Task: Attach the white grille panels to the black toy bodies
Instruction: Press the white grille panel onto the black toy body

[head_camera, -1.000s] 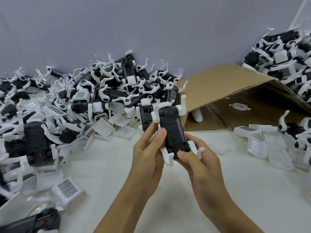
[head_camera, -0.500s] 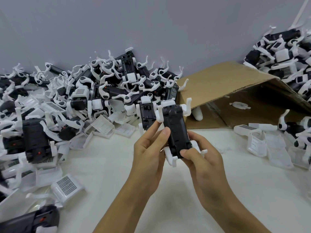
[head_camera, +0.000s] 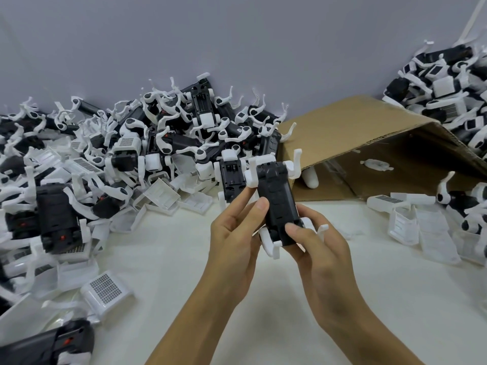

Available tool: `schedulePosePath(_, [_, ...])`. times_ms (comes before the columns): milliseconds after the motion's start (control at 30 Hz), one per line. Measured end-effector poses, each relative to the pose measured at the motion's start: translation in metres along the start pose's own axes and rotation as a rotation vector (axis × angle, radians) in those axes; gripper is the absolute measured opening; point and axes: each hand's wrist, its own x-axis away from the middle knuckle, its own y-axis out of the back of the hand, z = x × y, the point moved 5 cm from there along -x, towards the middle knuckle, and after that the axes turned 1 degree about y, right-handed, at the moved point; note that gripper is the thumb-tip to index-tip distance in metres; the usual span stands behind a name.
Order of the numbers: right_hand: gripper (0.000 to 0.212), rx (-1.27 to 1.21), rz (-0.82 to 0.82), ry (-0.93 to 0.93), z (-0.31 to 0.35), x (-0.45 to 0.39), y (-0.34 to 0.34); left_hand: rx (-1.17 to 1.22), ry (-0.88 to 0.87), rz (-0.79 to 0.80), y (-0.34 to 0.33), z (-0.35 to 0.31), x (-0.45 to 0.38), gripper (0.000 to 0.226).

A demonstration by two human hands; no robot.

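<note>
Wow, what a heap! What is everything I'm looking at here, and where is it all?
held toy body: one, black with white legs, mid-frame above the table, gripped in both hands
left pile: too many to count, black toy bodies with white legs, along the wall
right pile: many, black and white, upper right corner
loose grille panels: several, white, scattered at the left pile's near edge; more at the right
cardboard box: one, brown, on its side, opening towards the viewer, between the piles
table: one, white
wall: grey, behind everything
left hand: one, grips the body's left side
right hand: one, grips its near end, thumb on top
</note>
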Motion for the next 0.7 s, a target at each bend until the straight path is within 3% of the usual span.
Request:
schedulePosePath(333, [0.044,0.078,0.062,0.01,-0.004,0.002,-0.002,0.038,0.018,-0.016,0.003,-0.001,-0.001,0.039])
schedulePosePath(567, [0.038,-0.015,-0.045,0.029,-0.004,0.005,0.004,-0.078,-0.024,0.088,-0.002,-0.003,0.001,0.033])
schedulePosePath(700, [0.06,0.281,-0.128,0.242,0.005,0.011,0.009,-0.186,0.043,0.05,0.002,-0.006,-0.002,0.039])
